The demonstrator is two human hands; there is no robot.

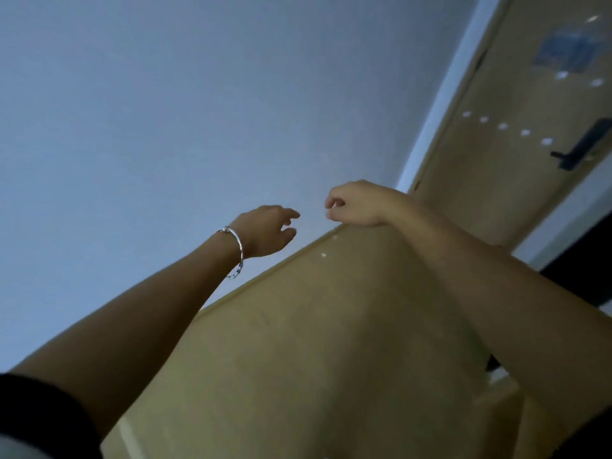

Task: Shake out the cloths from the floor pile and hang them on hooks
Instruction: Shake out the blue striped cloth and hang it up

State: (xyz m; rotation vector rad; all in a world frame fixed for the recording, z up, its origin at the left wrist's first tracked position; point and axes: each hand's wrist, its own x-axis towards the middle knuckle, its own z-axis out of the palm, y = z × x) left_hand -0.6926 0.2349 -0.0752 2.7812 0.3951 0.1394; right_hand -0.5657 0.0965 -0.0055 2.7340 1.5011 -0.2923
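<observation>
The camera tilts upward and both my arms are raised toward a pale wall. My left hand (268,231), with a silver bangle on its wrist, has loose, spread fingers and holds nothing. My right hand (356,203) is a little higher, just above the top corner of a tan panel (331,342), its fingers curled with nothing visible in them. The two hands are a short gap apart. No cloth and no floor pile are in view. A row of small white spots (503,126), possibly hooks, crosses the tan door at the right; blur hides what they are.
The tan door (516,94) at the upper right has a dark handle (583,147) and a blurred blue patch (569,49). A white frame strip (440,94) borders it. The bare grey-blue wall (165,111) fills the left. A dark opening (583,270) lies at the right edge.
</observation>
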